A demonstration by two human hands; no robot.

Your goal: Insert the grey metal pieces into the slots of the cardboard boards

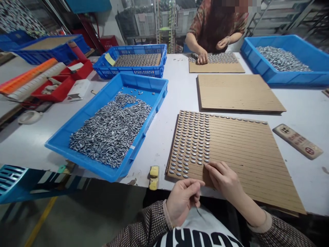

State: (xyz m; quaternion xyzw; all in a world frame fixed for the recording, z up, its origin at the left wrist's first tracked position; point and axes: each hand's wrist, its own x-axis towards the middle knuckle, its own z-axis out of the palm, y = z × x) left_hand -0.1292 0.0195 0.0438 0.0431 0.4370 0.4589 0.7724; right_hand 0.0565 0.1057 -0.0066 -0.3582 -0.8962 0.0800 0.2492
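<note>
A brown cardboard sheet (246,154) with ruled dark lines lies in front of me. Rows of small grey, shiny oval pieces (191,139) cover its left part, and one line of them runs along the far edge. My right hand (227,180) rests on the sheet, thumb and fingertips pinched at the near end of a row on a small oval piece, mostly hidden by the fingers. Just off the near edge, my left hand (183,200) is curled closed, palm turned up. Whatever lies inside its fingers is hidden.
Left stands a blue tray (156,113) of loose oval pieces. A stacked cardboard sheet (231,92) lies beyond mine. Across the table, a person's hand (202,56) touches another sheet. Also around are a blue bin (295,77), a printed plaque (298,141) and a yellow block (154,177).
</note>
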